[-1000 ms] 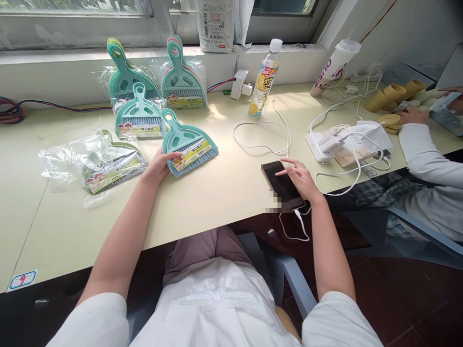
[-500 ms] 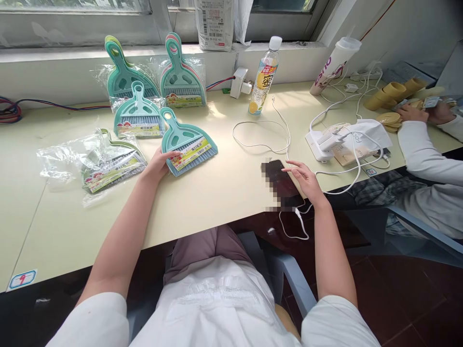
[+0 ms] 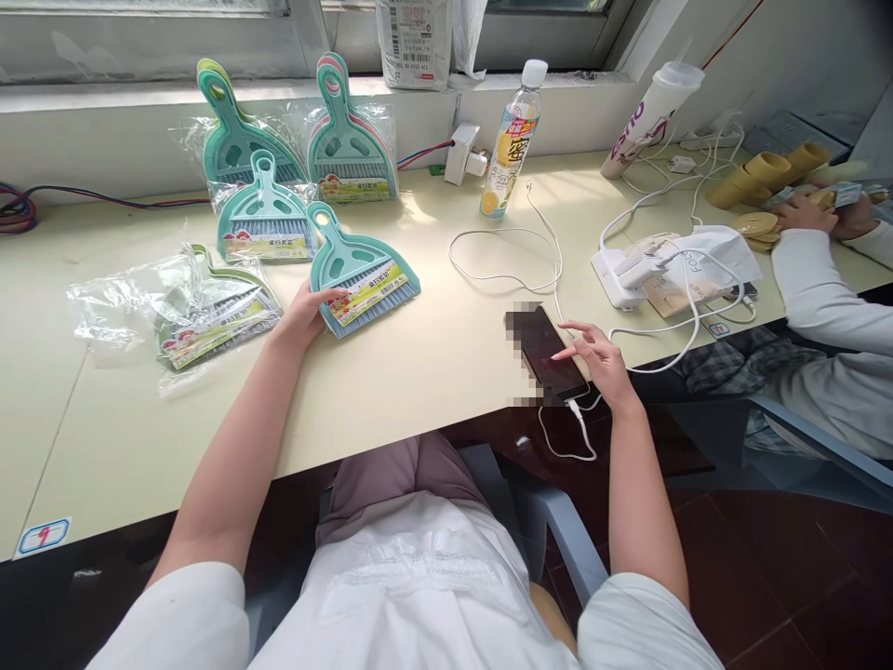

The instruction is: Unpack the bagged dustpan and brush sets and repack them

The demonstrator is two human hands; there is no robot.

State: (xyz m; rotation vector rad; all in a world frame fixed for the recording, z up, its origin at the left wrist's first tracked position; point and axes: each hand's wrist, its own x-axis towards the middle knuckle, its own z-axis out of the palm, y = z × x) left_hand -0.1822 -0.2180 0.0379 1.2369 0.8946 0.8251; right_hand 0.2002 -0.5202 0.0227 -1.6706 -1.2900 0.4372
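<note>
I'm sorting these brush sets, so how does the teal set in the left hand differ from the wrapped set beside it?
Colour: the teal set is blue-green, while the wrapped set shows an olive-green rim.
Wrapping: loose clear plastic surrounds the wrapped set; none shows around the teal set.
Support: the left hand grips the teal set; the wrapped set lies on the table.
Both carry a printed label.

Drink bottle (image 3: 513,144) standing beyond the right fingers (image 3: 566,352), tall lidded cup (image 3: 648,121) farther back to their right, white power strip (image 3: 615,281) nearer on that side, co-worker's pale sleeve (image 3: 813,284) well off rightward, coiled wires (image 3: 25,212) far left of the left fingers (image 3: 333,295)
</note>
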